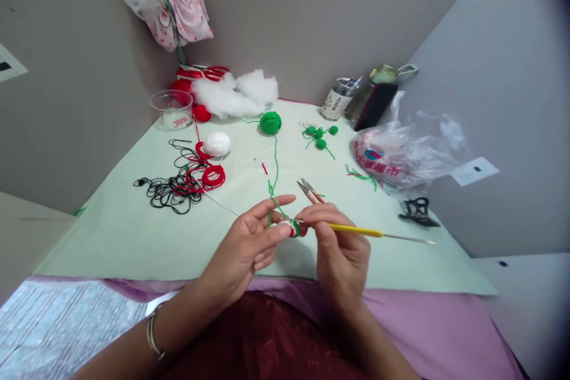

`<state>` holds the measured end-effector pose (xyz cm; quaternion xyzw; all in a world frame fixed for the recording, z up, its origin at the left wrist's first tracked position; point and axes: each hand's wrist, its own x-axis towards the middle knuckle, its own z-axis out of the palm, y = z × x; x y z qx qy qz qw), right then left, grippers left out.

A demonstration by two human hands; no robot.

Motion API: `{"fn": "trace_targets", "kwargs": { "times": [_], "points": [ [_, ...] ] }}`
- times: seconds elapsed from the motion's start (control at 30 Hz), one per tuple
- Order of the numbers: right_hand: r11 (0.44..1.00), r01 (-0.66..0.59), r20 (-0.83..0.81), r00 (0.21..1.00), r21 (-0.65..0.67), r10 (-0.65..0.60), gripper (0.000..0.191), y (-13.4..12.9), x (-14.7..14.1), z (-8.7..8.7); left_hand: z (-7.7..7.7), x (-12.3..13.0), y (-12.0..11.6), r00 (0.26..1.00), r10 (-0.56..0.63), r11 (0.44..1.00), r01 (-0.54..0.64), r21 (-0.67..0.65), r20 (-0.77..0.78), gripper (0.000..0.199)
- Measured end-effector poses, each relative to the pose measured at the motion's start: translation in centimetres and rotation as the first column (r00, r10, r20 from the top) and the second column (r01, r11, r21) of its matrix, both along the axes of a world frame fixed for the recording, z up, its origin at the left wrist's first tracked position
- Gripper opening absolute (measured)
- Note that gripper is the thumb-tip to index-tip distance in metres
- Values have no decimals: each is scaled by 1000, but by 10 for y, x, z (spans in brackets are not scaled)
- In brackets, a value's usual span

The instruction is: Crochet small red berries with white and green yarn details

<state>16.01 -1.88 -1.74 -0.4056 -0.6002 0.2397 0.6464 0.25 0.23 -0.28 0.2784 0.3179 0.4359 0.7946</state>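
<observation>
My left hand [252,243] pinches a small crocheted piece [293,227] in white, red and green between thumb and fingers. A green strand runs over its raised index finger from the green yarn ball [270,123]. My right hand [341,249] is closed on a yellow-handled crochet hook [356,230]; the hook's near tip meets the top of the piece, and its other metal end points right. Just beyond the hands lie small scissors [310,191] with orange handles, blades pointing away.
At left lie tangled black cord [171,190], red yarn [212,177], a white yarn ball [217,144] and a clear tub [171,111]. White stuffing [236,94] sits behind. At right are green balls [320,143], a plastic bag [396,151], a phone [376,107] and a black clip [418,212].
</observation>
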Motion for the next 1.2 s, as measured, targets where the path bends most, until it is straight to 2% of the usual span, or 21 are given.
{"fn": "trace_targets", "kwargs": {
  "times": [0.1,0.17,0.27,0.37,0.47,0.57,0.67,0.8,0.9,0.97,1.03,1.2],
  "points": [
    [999,18,141,990,46,-24,21,0,-2,-3,-3,5,-4,995,37,997,-30,71,-96,47],
    [989,80,265,958,121,-110,24,-3,-3,-9,-5,7,-4,993,70,994,-61,87,-99,50],
    [962,140,373,901,236,-223,33,-7,-1,-17,-7,6,-2,999,27,1000,-27,3,-20,49],
    [977,118,261,952,177,-162,30,-6,2,-14,-7,2,2,997,-13,996,20,-82,80,35],
    [998,57,39,998,33,-58,21,-3,2,-5,-5,1,3,996,33,998,-28,-62,84,31],
    [1000,-22,18,1000,-18,22,18,0,-1,0,-5,3,0,998,59,998,-59,14,-4,38],
    [999,-7,11,1000,-36,7,15,1,-2,-3,-7,5,-4,995,57,997,-52,65,-79,39],
    [984,-91,-172,983,-150,64,19,3,3,-10,-9,1,-4,993,51,994,-40,101,-108,32],
    [974,-156,-227,967,-164,116,22,2,6,-10,-9,-1,-3,990,59,994,-47,101,-125,31],
    [980,-127,-166,981,-152,102,22,-1,6,-8,-9,-2,-3,986,73,991,-55,120,-151,33],
    [991,-64,-34,998,-114,60,22,-5,5,-7,-10,-2,-4,977,96,985,-66,161,-189,32],
    [991,3,277,960,131,-40,23,-11,2,-5,-13,-2,-4,949,160,962,-88,259,-271,29]
  ]
}}
